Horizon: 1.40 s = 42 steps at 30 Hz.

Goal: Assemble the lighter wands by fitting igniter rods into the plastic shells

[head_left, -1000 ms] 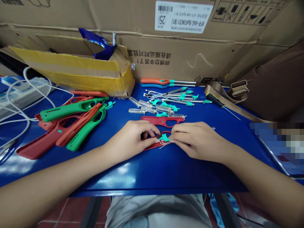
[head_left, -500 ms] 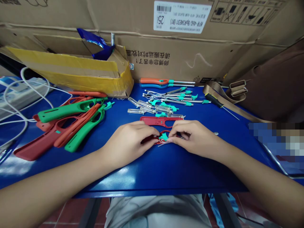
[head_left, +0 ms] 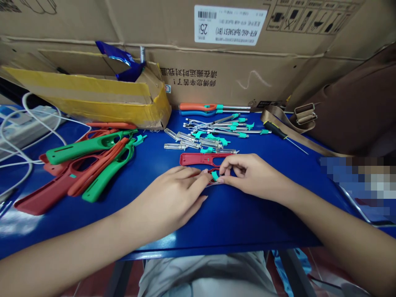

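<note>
Here, in the head view, pinched the green trigger [head_left: 215, 176] between the fingers of the right hand [head_left: 256, 175], at a red handle [head_left: 213, 170] on the surface [head_left: 235, 218]; laid the left hand [head_left: 176, 194] over that handle with fingers extended; could not tell whether gripping.

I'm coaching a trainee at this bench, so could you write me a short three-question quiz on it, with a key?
1. True or false: in the picture, the screwdriver lies right of the clear tubes.
2. The right hand's fingertips are at which thing? A) blue packet B) teal piece C) power strip
3. What colour is the hollow shell just beyond the left hand?
Key: 1 true; 2 B; 3 red.
</note>
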Motion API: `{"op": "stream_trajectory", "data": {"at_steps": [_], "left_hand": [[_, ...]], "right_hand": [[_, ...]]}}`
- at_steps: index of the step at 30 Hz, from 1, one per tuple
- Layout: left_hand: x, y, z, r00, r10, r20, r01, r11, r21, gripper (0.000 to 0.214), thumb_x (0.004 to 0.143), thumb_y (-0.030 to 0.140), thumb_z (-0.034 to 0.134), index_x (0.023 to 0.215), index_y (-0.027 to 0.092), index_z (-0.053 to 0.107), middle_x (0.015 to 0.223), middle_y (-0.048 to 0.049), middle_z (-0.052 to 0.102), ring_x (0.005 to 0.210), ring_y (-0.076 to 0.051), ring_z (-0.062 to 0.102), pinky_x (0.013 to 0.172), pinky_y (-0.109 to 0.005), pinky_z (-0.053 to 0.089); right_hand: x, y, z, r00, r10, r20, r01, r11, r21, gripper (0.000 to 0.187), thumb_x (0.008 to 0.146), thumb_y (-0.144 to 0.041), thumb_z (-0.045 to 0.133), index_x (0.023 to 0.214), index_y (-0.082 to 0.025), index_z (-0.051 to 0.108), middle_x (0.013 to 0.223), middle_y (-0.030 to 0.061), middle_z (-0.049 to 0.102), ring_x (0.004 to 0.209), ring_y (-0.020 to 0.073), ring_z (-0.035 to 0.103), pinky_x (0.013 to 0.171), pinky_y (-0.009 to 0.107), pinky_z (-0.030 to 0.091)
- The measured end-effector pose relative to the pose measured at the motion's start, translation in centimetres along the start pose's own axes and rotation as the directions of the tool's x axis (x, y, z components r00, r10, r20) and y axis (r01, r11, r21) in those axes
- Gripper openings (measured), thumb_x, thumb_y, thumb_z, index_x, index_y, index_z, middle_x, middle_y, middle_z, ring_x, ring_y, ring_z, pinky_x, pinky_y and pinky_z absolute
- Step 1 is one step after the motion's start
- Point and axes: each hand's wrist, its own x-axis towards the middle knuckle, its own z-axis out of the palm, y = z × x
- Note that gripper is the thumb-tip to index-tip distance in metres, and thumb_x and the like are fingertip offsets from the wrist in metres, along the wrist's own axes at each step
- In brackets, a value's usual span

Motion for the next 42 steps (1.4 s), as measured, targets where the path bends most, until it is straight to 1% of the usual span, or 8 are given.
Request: {"op": "stream_trajectory", "data": {"at_steps": [3,10,21,27,31,35,38,42], "left_hand": [[-0.3,0.4,-0.2,0.996,-0.08,0.05,0.083,0.995,-0.063,0.036,0.099,0.026,0.056,0.13,0.009,0.054,0.12,-0.0182,0.071,0.111,-0.032,0.068,0.096,-0.047,0.057],[-0.2,-0.5,-0.4,0.96,-0.252,0.123,0.279,0.904,-0.324,0.029,0.101,0.031,0.053,0.128,0.024,0.045,0.13,-0.0039,0.07,0.114,-0.023,0.071,0.095,-0.036,0.059],[-0.1,-0.2,-0.4,0.997,-0.055,0.049,0.058,0.996,-0.062,0.023,0.101,0.022,0.049,0.123,0.016,0.052,0.11,-0.0113,0.073,0.097,-0.028,0.071,0.082,-0.04,0.059],[-0.1,-0.1,-0.5,0.999,-0.024,0.043,0.025,0.999,-0.033,0.02,0.1,0.02,0.05,0.119,0.014,0.054,0.103,-0.0104,0.072,0.092,-0.028,0.071,0.08,-0.041,0.058],[-0.2,0.0,-0.8,0.994,-0.073,0.079,0.077,0.996,-0.049,0.02,0.102,0.023,0.048,0.119,0.017,0.055,0.097,-0.0079,0.073,0.087,-0.026,0.072,0.074,-0.039,0.058],[-0.2,-0.2,-0.8,0.991,-0.109,0.077,0.117,0.986,-0.116,0.019,0.101,0.024,0.051,0.118,0.02,0.055,0.102,-0.0063,0.073,0.09,-0.024,0.072,0.077,-0.037,0.057],[-0.1,-0.5,-0.5,0.997,-0.072,0.041,0.078,0.982,-0.169,0.016,0.1,0.022,0.052,0.115,0.019,0.056,0.106,-0.0058,0.072,0.094,-0.023,0.07,0.081,-0.036,0.056],[0.0,-0.9,0.0,1.0,-0.022,0.008,0.023,0.975,-0.221,0.013,0.1,0.018,0.053,0.111,0.018,0.059,0.112,-0.0057,0.07,0.102,-0.021,0.067,0.09,-0.035,0.054]], "right_hand": [[0.0,0.1,-0.2,1.0,0.011,0.011,-0.011,1.0,-0.025,0.011,0.083,-0.027,0.073,0.081,-0.018,0.07,0.063,-0.0054,0.054,0.053,0.0074,0.039,0.051,0.023,0.029],[0.0,0.2,-0.5,1.0,0.001,0.029,0.002,0.995,-0.095,0.013,0.085,-0.031,0.072,0.082,-0.019,0.071,0.059,-0.0058,0.05,0.052,0.0081,0.039,0.051,0.024,0.03],[-0.1,0.1,-0.7,0.999,-0.026,0.034,0.029,0.995,-0.099,0.014,0.087,-0.032,0.069,0.084,-0.019,0.072,0.06,-0.0052,0.05,0.053,0.0084,0.041,0.051,0.024,0.032],[0.1,0.2,-0.5,0.999,-0.038,0.028,0.041,0.993,-0.113,0.01,0.087,-0.028,0.071,0.082,-0.019,0.073,0.067,-0.0031,0.06,0.056,0.0087,0.046,0.054,0.024,0.035],[-0.2,0.2,-1.1,0.985,-0.168,0.029,0.17,0.974,-0.146,0.01,0.091,-0.029,0.069,0.089,-0.02,0.072,0.071,-0.0027,0.062,0.058,0.0089,0.048,0.055,0.023,0.037],[-1.0,0.0,-1.4,0.923,-0.365,0.124,0.384,0.897,-0.218,0.011,0.097,-0.023,0.06,0.103,-0.019,0.068,0.093,0.0022,0.067,0.074,0.0112,0.058,0.065,0.023,0.043],[-1.4,0.0,-1.1,0.884,-0.388,0.262,0.461,0.817,-0.345,0.013,0.098,-0.024,0.059,0.11,-0.021,0.064,0.11,0.0049,0.065,0.087,0.0154,0.062,0.071,0.027,0.046],[-1.4,0.1,-0.5,0.88,-0.383,0.279,0.472,0.772,-0.427,0.013,0.103,-0.029,0.052,0.107,-0.023,0.062,0.111,0.0046,0.061,0.085,0.0158,0.061,0.071,0.029,0.045]]}}
